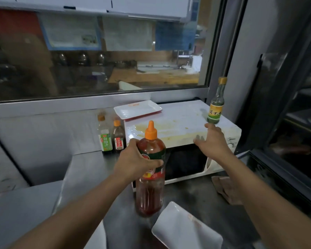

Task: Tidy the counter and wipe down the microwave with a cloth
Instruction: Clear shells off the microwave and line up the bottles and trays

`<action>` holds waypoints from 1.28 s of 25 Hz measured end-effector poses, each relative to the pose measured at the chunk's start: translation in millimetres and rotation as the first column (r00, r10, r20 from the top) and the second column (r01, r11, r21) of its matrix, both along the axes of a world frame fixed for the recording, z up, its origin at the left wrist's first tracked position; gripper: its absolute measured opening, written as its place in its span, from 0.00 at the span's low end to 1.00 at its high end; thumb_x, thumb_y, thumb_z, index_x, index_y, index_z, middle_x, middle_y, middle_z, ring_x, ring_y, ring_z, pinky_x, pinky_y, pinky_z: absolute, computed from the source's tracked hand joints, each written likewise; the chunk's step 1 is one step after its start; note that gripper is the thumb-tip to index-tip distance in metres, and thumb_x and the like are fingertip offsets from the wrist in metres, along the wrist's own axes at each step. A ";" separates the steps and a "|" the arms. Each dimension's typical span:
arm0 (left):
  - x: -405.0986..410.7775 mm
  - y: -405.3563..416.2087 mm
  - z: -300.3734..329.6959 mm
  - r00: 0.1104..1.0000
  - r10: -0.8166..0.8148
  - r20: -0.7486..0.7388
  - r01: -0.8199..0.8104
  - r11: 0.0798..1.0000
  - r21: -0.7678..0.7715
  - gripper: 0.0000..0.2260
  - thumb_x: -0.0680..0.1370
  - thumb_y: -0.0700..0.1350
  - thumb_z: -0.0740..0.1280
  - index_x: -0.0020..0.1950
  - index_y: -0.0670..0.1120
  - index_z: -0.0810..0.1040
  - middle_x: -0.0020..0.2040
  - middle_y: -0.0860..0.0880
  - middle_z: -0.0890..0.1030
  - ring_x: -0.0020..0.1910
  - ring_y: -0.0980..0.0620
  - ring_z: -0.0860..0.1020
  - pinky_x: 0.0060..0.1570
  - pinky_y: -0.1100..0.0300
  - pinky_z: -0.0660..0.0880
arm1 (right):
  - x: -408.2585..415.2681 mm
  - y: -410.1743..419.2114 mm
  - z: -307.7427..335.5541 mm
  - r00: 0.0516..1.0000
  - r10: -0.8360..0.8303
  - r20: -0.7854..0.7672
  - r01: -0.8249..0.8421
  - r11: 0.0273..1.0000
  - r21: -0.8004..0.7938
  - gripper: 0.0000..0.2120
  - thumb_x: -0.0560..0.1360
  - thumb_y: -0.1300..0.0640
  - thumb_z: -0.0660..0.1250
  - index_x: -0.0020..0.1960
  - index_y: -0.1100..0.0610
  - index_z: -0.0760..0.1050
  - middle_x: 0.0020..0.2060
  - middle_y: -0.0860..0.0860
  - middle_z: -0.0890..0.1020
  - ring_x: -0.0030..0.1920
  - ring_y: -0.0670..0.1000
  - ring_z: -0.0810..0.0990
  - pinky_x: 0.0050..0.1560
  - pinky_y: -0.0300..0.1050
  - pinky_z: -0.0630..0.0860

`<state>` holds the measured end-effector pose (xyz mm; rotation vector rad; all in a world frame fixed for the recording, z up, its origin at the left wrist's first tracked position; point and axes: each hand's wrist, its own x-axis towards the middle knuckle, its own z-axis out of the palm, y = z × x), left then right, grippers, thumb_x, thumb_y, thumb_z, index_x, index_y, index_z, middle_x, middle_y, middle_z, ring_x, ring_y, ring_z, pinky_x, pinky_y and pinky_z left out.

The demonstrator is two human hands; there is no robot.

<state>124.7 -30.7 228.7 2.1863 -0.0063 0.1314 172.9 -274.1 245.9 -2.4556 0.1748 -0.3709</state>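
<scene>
**Bottles coming off the microwave before the wipe**

Fingers (201,139) of the right hand (214,141) are spread and straight, holding nothing, just short of the green bottle (216,103) standing upright near the right rear of the microwave (183,123) top. The left hand (133,159) wraps its fingers round the upper body of the sauce bottle (150,169), which seems lifted above the tabletop (90,168).

Best, I judge, to take the green bottle low on its body: it is tall, narrow and close to the microwave's right edge, so a nudge could tip it off. A white tray (138,109) overhangs the top's left rear corner. Two small bottles (111,137) beside the microwave's left wall suggest a place for the rest. The cloth (223,187) lies on the tabletop at right, a plate (183,229) at the near edge.
</scene>
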 end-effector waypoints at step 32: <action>102.5 -117.6 106.1 0.986 -0.163 -0.023 0.158 0.976 -0.153 0.31 0.56 0.56 0.79 0.54 0.54 0.70 0.51 0.55 0.78 0.53 0.51 0.78 0.54 0.50 0.77 | 153.3 -85.1 14.3 0.957 -0.245 0.157 0.185 0.929 0.321 0.24 0.67 0.52 0.76 0.56 0.60 0.70 0.52 0.56 0.80 0.51 0.57 0.79 0.46 0.45 0.72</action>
